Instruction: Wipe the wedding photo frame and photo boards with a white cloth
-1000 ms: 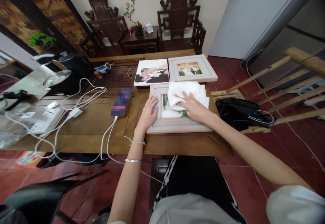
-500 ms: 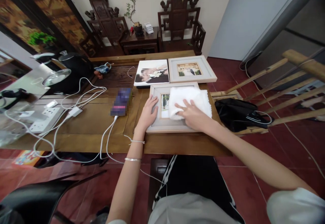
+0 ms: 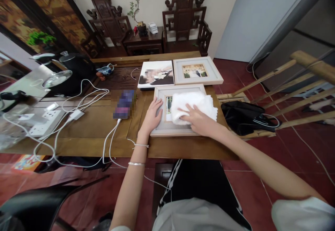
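Observation:
A pale wooden picture frame (image 3: 164, 128) lies flat near the front of the table, partly covered by a white cloth (image 3: 183, 102). My left hand (image 3: 153, 117) rests open along the frame's left edge, fingers stretched out. On top of the cloth, my right hand (image 3: 196, 119) presses down with its fingers spread. The cloth is rumpled and hides the frame's right part and much of the small photo (image 3: 169, 109) inside it.
Behind are a second framed photo (image 3: 214, 73) and a white photo panel (image 3: 157, 81). Left of the frame lies a phone (image 3: 124, 104) on a charging cable. Loose white cables, a power strip (image 3: 45, 123) and a kettle (image 3: 74, 63) occupy the left side. A bamboo chair (image 3: 274, 70) stands right.
The cloth has shifted slightly left over the frame and bunched up more, with my right hand moving along on it. My left hand has stayed in place.

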`<action>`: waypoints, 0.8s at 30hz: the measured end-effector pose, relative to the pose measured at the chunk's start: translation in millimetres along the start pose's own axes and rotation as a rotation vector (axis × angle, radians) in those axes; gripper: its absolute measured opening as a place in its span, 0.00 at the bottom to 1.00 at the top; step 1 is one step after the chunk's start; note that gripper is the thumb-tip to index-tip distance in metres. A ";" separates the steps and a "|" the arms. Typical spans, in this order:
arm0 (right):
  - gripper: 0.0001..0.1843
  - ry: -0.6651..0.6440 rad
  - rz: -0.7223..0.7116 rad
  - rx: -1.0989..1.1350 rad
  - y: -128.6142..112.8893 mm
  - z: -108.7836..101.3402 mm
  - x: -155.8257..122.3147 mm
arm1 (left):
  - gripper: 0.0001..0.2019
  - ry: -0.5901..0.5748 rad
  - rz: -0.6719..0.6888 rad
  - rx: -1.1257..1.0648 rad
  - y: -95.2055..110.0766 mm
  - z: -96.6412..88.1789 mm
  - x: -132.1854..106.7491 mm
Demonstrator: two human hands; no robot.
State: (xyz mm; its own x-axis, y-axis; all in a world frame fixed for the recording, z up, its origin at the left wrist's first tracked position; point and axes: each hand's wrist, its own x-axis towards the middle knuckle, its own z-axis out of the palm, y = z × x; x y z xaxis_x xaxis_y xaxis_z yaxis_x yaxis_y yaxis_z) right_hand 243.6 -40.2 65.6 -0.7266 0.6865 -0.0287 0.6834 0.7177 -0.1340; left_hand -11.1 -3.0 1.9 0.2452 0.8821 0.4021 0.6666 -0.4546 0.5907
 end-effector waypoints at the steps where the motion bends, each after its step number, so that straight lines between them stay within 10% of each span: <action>1: 0.38 0.039 0.020 -0.016 10.2 1.9 8.7 | 0.20 0.000 -0.003 -0.004 -0.4 0.0 0.0; 10: 0.37 0.169 0.126 -0.157 60.6 4.4 61.2 | 0.20 -0.007 -0.012 -0.014 -2.0 -0.3 -0.1; 24: 0.33 -0.128 -0.060 0.008 -48.4 -21.6 -30.2 | 0.21 -0.013 -0.003 0.023 -0.5 1.2 1.5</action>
State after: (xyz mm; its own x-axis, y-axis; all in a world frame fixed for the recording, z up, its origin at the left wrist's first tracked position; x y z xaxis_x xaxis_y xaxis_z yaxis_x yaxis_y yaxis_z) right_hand 234.0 -93.2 94.4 -0.7694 0.6218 -0.1463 0.6385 0.7554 -0.1475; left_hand -10.2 -1.3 1.4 0.2523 0.8849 0.3916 0.6831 -0.4495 0.5756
